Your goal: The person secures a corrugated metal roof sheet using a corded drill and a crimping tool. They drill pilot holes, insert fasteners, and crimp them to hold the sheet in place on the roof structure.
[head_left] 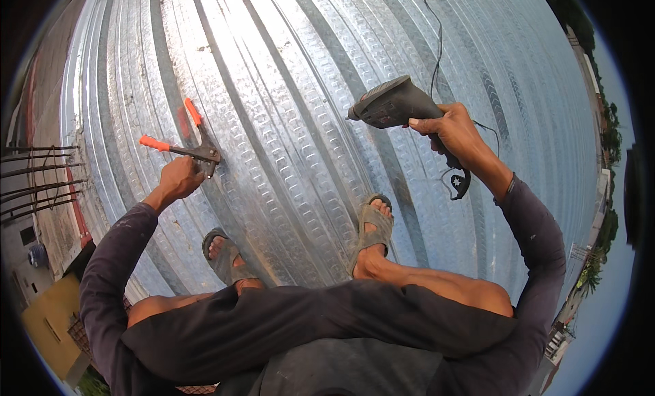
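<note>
My left hand (181, 178) is closed around the head end of a hand riveter (205, 152). Its two orange-sleeved handles stand spread apart, pointing up and left, away from me. In my right hand (458, 131) is a black corded power drill (397, 104), gripped by its handle. The drill's nose points left over the ribbed metal sheet (293, 157), and it looks held above the surface. A thin black cord (437, 48) runs near the drill. Below the drill handle hangs a dark hook-like part (460, 184). My left fingertips are partly hidden behind the riveter.
Ribbed metal sheeting spreads all round, with raised ribs running away from me. My sandalled feet (374, 227) stand on it. At the far left, the sheeting ends beside a concrete edge with several protruding rebar rods (41, 167). Trees and sky show beyond the right edge.
</note>
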{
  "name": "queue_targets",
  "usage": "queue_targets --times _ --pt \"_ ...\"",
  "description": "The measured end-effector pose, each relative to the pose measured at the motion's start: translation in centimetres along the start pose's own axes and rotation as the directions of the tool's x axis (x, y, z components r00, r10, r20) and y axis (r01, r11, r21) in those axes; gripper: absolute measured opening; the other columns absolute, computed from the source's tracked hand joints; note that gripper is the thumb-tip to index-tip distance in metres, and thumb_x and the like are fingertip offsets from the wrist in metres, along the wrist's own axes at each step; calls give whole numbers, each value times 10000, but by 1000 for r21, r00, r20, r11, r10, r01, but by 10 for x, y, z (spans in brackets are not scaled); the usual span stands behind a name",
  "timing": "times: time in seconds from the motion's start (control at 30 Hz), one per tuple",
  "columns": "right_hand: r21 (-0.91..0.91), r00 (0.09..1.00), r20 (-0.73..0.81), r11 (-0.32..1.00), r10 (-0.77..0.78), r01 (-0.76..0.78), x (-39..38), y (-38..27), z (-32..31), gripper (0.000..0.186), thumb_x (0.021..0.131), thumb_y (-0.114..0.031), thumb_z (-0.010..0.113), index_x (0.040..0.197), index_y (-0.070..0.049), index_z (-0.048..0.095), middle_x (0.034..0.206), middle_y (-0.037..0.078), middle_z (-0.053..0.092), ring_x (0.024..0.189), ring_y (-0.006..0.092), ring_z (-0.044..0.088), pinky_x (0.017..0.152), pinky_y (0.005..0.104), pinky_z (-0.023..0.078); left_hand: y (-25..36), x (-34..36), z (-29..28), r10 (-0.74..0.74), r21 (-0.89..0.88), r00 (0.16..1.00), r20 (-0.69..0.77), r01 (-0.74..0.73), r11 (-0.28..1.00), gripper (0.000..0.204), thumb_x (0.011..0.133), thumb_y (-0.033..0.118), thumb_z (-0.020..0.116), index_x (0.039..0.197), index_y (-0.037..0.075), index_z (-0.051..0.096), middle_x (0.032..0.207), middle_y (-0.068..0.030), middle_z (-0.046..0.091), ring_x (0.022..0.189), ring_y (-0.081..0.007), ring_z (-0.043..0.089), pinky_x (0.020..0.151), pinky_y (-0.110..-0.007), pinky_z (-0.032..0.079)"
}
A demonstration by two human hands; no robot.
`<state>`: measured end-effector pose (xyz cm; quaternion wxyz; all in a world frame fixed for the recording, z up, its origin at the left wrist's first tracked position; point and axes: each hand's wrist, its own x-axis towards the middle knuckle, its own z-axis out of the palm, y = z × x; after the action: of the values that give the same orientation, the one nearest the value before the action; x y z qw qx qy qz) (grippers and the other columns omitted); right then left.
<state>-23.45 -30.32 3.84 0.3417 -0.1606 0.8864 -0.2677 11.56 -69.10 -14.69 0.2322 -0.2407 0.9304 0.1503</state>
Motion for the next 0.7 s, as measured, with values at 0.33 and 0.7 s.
queue_targets --times 0.33,0.7 --pt "35 995 27 995 -95 94 42 -26 23 292 844 -238 760 822 48 704 615 66 579 476 123 530 434 275 386 69 72 -119 194 214 963 -189 -152 965 328 894 251 588 747 -31 667 715 -244 662 694 -413 666 659 -502 514" --pt "28 998 -13 998 -55 55 61 -43 31 345 822 -260 775 844 76 697 632 92 588 484 145 545 424 278 382 105 31 2 437 104 878 196 -462 881 328 865 304 633 797 -12 688 771 -234 685 748 -421 684 680 -509 533"
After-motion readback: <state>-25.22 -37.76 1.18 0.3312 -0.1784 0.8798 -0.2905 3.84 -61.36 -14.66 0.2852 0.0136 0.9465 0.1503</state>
